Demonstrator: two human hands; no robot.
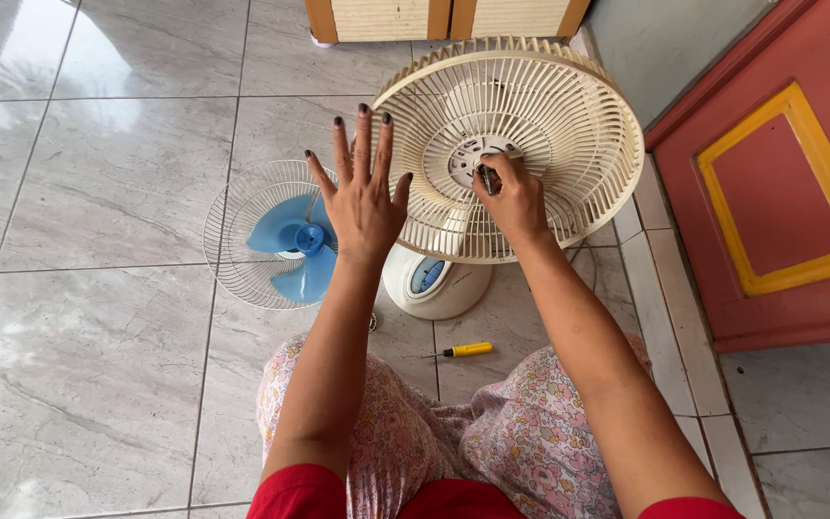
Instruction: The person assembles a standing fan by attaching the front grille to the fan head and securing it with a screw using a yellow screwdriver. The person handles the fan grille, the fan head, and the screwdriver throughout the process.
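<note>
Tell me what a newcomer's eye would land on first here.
First, the round cream plastic fan guard at top centre, tilted on its white base, with the right hand pinching a small dark part at its hub. Next, the left hand, fingers spread open beside the guard's left edge. Left of that, blue fan blades lie in a wire grille on the grey tiled floor.

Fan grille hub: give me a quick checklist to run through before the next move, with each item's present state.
1. Right hand at the hub of the cream rear grille: ok.
2. What the right fingers pinch, a small dark part: cannot tell.
3. Left hand steadying the grille: not ok, open, fingers spread, beside the rim.
4. Yellow screwdriver within reach on the floor: ok.
5. Blue blade set aside in the wire guard: ok.
</note>
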